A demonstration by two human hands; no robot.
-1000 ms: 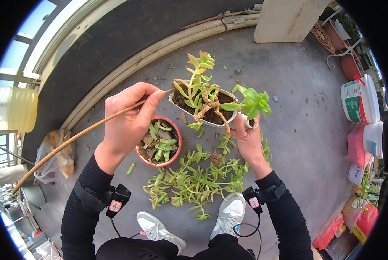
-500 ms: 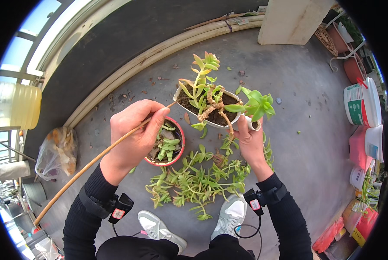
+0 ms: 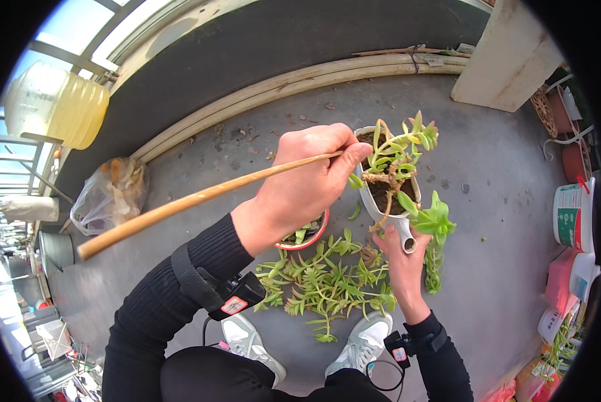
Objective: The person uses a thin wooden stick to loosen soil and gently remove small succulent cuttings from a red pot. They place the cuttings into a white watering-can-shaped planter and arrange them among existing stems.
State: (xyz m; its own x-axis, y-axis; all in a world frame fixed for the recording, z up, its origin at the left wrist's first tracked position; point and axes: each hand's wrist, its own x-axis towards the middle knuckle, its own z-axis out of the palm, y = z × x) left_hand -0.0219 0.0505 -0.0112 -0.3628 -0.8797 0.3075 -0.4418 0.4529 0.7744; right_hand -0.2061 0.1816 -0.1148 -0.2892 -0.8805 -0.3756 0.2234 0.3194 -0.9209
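Observation:
My left hand (image 3: 293, 184) is closed around a long tapered wooden stick (image 3: 186, 201), its thin end pinched between thumb and fingers by the rim of a white planter (image 3: 401, 223). The stick's tip is hidden by the fingers. My right hand (image 3: 405, 268) grips the planter low down, by a round tube-like part. Rooted in its dark soil (image 3: 382, 194) is a succulent (image 3: 395, 166) with thick woody stems and leafy tips; one rosette (image 3: 436, 220) hangs over the right side. Below my left wrist, a red-rimmed pot (image 3: 323, 228) holding loose green leaves is partly covered.
Cut succulent stems (image 3: 334, 281) lie spread on the grey floor before my shoes (image 3: 364, 342). A plastic bag (image 3: 116, 194) sits at the left, beneath a yellowish water jug (image 3: 66, 107). White buckets (image 3: 572, 214) line the right side. Pale poles (image 3: 300, 87) run along the far wall.
The planter has turned and shifted right and nearer, still in my right hand. My left hand has moved right and up with the stick, whose thick end has swung upward.

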